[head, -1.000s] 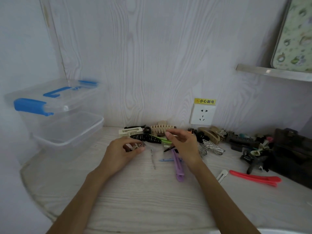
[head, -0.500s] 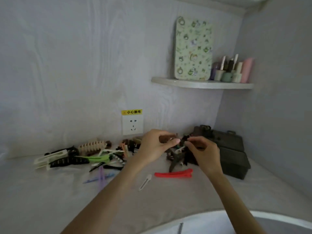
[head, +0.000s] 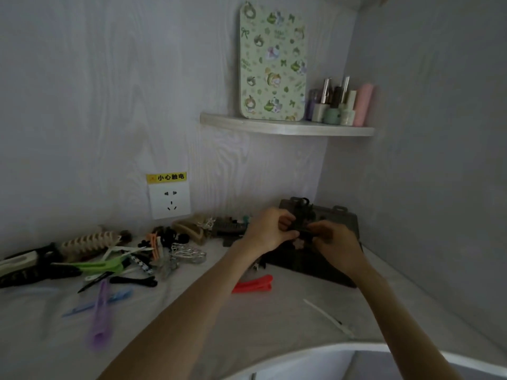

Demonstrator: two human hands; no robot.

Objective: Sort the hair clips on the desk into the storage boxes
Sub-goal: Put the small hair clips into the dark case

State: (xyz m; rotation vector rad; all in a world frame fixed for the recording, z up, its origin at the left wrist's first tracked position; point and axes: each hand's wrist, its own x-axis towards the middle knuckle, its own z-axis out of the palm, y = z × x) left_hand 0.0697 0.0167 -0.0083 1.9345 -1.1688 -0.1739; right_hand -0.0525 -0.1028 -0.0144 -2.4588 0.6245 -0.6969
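Note:
Both my hands meet over the dark case (head: 344, 219) in the desk's far right corner. My left hand (head: 270, 229) and my right hand (head: 333, 241) each pinch a dark hair clip (head: 300, 224) held between them. Many hair clips lie along the wall to the left: a beige ribbed claw clip (head: 87, 241), a green clip (head: 96, 266), a purple clip (head: 101, 314), a blue clip (head: 96, 301), a red clip (head: 253, 283), a wire clip (head: 189, 253). A white clip (head: 327, 316) lies at the right. No storage box is in view.
A wall socket (head: 169, 197) with a yellow label sits above the clips. A corner shelf (head: 285, 127) carries a patterned tin and several bottles. The desk's curved front edge (head: 343, 349) runs at the bottom right.
The view swung right, away from the clear storage boxes. Both hands moved from the clips at the middle to the dark case in the corner and took hold of a dark clip.

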